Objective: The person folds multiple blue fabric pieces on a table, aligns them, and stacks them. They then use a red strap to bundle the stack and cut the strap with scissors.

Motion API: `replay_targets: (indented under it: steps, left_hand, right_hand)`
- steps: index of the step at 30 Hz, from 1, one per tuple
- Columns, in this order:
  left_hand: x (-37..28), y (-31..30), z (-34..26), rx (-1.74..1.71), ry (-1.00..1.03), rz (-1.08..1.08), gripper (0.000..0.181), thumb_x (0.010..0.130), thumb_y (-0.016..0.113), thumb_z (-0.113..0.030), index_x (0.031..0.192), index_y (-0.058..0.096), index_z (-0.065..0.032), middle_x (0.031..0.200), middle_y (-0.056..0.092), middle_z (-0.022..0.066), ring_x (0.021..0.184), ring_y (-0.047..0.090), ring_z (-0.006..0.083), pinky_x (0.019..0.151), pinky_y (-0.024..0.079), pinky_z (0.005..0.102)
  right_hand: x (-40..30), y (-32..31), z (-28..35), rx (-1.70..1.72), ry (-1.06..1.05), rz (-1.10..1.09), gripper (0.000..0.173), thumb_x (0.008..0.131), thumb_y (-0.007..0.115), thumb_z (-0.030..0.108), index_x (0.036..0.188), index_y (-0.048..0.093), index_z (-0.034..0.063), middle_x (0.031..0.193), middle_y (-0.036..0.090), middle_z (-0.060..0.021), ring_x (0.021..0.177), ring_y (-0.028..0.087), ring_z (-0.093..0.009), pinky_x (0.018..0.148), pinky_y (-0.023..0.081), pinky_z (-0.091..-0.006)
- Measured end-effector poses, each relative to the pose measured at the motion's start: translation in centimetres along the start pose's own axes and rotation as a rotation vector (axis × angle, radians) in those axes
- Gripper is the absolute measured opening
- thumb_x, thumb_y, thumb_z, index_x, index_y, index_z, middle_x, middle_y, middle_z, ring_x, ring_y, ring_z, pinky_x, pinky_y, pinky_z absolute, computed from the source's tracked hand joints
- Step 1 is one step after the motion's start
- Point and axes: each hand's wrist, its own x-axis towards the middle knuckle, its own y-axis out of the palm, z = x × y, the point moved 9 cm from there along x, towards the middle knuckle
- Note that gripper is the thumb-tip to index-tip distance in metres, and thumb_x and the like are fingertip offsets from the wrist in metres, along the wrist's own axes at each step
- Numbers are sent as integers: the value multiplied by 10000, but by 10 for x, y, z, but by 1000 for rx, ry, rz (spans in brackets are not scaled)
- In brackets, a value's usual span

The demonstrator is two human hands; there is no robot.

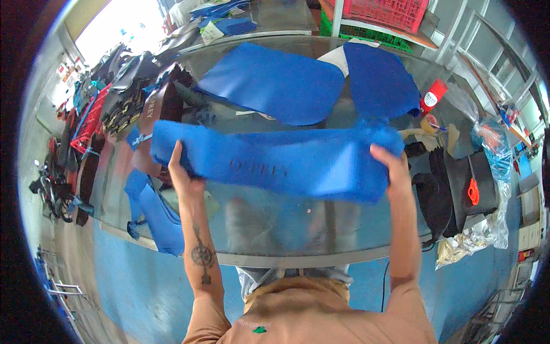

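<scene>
A long blue panel of leather-like sheet [275, 163] hangs above the table, stretched between my two hands. Dark lettering runs across its middle. My left hand [184, 172] grips its left end, thumb on the near face. At the other end, my right hand [395, 172] holds the panel with the thumb over its upper right part; the remaining fingers are hidden behind. Beyond it lie a wide blue sheet piece [275, 86] with rounded corners and a second blue piece [380, 79] over white material. Blue strips [157, 215] hang over the table edge beside my left forearm.
The glossy table [275, 232] carries a red spray can [434, 96], a tape roll [429, 124] and orange-handled scissors [473, 191] on black material [455, 193] at right. Brown strips [161, 107] are stacked at left. A pink crate [382, 13] stands behind.
</scene>
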Motion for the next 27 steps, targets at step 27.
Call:
replay_targets:
  steps: [27]
  left_hand:
    - [82,-79,40,332,-104,-103,203,846,762,-285,973,689,-145,900,679,13,710,618,174,603,455,329]
  right_hand:
    - [111,4,-81,-26,134,134,411,966,676,208,1327,551,59,1234,659,-72,1086,664,-227,912,557,-409]
